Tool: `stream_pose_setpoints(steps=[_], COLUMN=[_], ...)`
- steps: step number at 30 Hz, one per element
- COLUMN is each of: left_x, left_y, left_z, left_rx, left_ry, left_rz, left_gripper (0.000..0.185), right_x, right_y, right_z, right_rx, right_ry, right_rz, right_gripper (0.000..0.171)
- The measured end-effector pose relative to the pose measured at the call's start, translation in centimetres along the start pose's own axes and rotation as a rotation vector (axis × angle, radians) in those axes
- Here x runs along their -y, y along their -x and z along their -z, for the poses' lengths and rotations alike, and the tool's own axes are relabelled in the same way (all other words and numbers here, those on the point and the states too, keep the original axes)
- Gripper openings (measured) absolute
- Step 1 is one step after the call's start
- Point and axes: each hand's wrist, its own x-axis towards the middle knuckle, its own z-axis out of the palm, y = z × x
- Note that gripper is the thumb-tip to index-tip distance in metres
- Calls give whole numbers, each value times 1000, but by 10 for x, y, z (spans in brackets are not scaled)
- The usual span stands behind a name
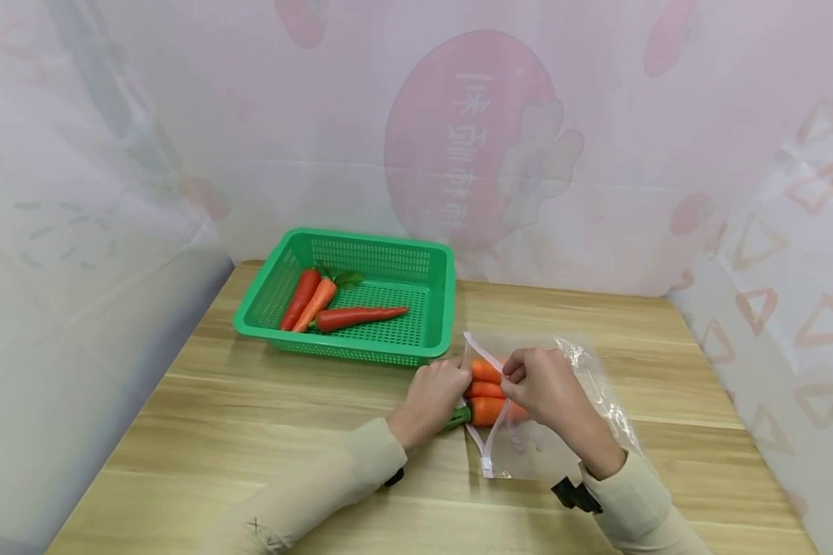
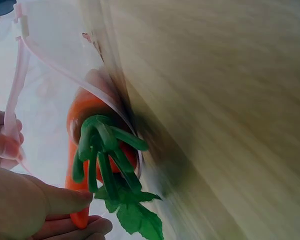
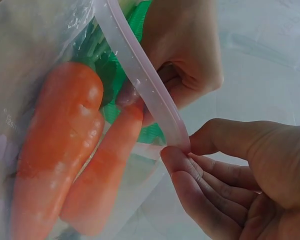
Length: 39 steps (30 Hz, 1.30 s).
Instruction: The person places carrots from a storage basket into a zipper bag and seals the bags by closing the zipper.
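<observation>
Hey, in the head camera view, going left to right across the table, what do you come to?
Green plastic mesh basket holding three carrots → left hand → orange carrots going into the bag → right hand → clear plastic zip bag.

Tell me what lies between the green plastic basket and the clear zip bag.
In the head view, only a short strip of bare wooden table separates the green plastic basket from the clear zip bag; the left hand sits just below it.
</observation>
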Motion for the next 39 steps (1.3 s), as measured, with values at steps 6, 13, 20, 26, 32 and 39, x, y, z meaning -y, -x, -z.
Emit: stream_pose_setpoints(steps=[6,13,20,26,32,39], left_x=[-7,-4,3,16,38,78], left_y=[-7,-5,10,20,20,14], left_z=[-5,-4,21,61,92,114], left_rx=[-32,3,-21,55,77,99], left_ry=[-38,-23,149,467,517,388], left_rz=[10,28,-19,-35,3,88], left_gripper=[10,35,31,11,35,42], right_x=[-1,-1,-2,-3,-4,-2], right_y=[0,1,0,-1,-2,-2], right_z=[-4,-3,-3,-3,-2,-2], right_rx=[-2,-1,-9,-5,-7,5], right_ry=[-10,-1,5,10,10,-6], right_rz=[25,28,39,31,15,8], right_gripper=[4,3,3,4,4,4])
